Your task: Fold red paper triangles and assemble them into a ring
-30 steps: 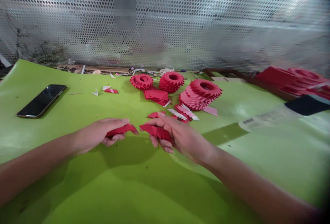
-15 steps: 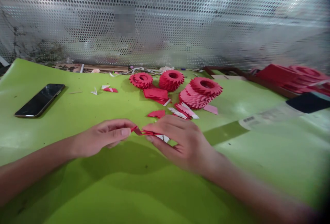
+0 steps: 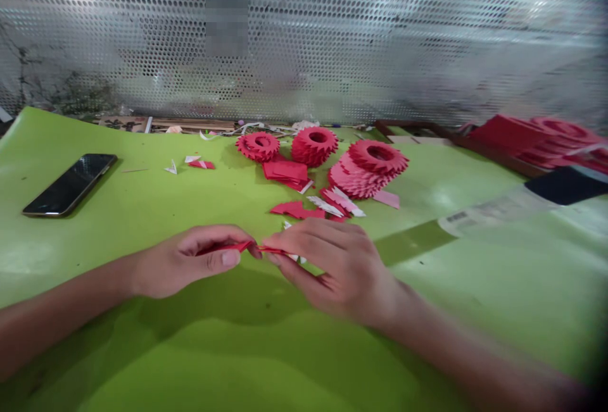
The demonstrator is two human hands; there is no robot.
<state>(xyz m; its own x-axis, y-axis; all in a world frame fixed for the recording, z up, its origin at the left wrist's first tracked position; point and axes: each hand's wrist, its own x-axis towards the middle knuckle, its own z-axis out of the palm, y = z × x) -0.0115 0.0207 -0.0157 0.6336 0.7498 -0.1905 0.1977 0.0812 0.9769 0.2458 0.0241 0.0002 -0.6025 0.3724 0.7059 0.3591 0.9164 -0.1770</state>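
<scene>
While I worked low over the green counter (image 3: pixel 237 349), my left hand (image 3: pixel 190 263) and right hand (image 3: pixel 332 266) each pinched one end of the folded red paper (image 3: pixel 256 248) between thumb and fingers, with the tips nearly meeting. Red paper rings (image 3: pixel 368 168) sat beyond, and a phone (image 3: pixel 70 184) lay far to the left.

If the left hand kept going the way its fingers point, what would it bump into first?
Probably the right hand, fingertips first: the left hand points rightward, and the folded red paper it pinches nearly meets the right hand's red piece. Depth is uncertain.
</scene>
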